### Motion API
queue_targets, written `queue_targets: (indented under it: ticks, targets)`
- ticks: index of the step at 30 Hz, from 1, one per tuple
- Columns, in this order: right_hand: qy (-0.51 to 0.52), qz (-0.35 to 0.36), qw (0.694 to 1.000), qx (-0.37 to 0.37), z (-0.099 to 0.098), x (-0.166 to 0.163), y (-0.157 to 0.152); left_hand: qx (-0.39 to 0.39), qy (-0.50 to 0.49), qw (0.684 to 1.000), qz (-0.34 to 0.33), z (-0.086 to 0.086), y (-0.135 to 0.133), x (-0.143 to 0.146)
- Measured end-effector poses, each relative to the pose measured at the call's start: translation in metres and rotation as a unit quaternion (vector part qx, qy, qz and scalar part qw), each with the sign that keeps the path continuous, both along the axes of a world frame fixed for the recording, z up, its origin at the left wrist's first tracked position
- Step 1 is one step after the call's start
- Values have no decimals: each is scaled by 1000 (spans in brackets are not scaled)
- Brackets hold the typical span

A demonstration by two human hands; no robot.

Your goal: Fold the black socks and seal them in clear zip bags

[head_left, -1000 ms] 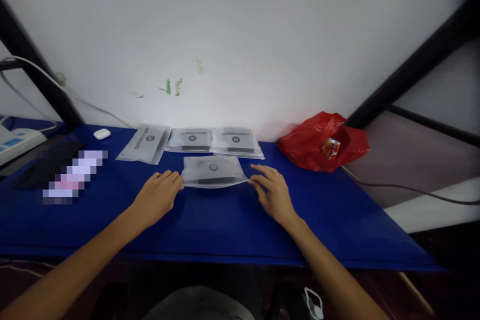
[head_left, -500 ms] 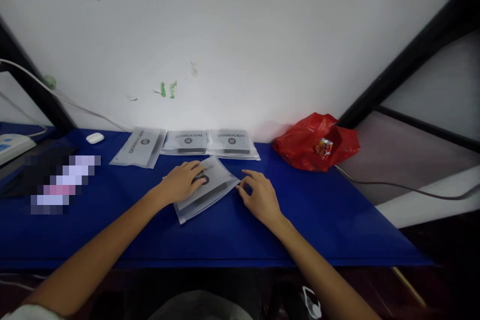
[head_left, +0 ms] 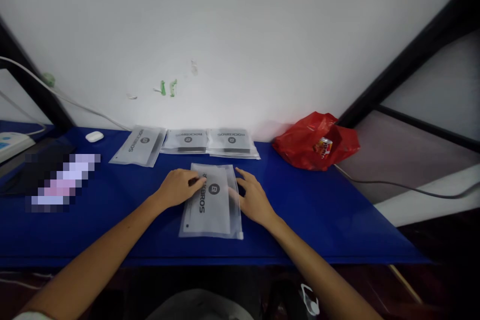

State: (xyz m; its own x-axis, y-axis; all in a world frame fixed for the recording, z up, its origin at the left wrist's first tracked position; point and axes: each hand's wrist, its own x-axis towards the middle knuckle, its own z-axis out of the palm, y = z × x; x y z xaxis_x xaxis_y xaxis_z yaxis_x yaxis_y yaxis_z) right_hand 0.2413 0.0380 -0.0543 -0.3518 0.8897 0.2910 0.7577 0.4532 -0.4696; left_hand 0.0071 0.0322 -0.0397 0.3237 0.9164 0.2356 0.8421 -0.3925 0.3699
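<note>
A frosted zip pouch (head_left: 212,215) printed ROCKBROS, with a round logo, lies lengthwise before me on the blue table. At its upper left edge, my left hand (head_left: 179,187) has its thumb on top and its fingers curled at the side. My right hand (head_left: 253,197) grips the right edge, where the clear zip strip runs. Its thumb looks hazy through the film; whether it is inside or under the pouch, I cannot tell. The pouch's slider (head_left: 240,235) is at the lower right corner.
Along the wall lie a tilted pouch (head_left: 138,147), a middle pouch (head_left: 185,141) and a right pouch stack (head_left: 232,142). A red plastic bag (head_left: 307,142) stands at the back right, a white case (head_left: 94,136) at the back left. The table's front edge (head_left: 210,261) is near me.
The pouch has turned from slanted to upright in view and come nearer to me. My right hand has moved onto its zip edge; my left hand has slid to its left edge.
</note>
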Motion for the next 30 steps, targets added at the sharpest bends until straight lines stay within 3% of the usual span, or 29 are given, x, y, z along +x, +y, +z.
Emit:
queue_targets:
  ticks: [6, 12, 16, 22, 30]
  targets:
    - [-13, 15, 999, -47, -6, -4, 9, 12, -68, 997, 24, -8, 2, -1]
    - [-4, 53, 996, -72, -8, -2, 14, -84, -14, 996, 24, -13, 9, -14]
    - [1, 61, 994, -88, -5, -1, 15, -89, -7, 995, 46, -9, 12, -18]
    - [0, 59, 996, -63, -9, -2, 14, -67, -31, 996, 49, -8, 17, -22]
    - [-7, 73, 997, -17, -17, -6, 13, -137, -94, 984, 68, 0, 15, -24]
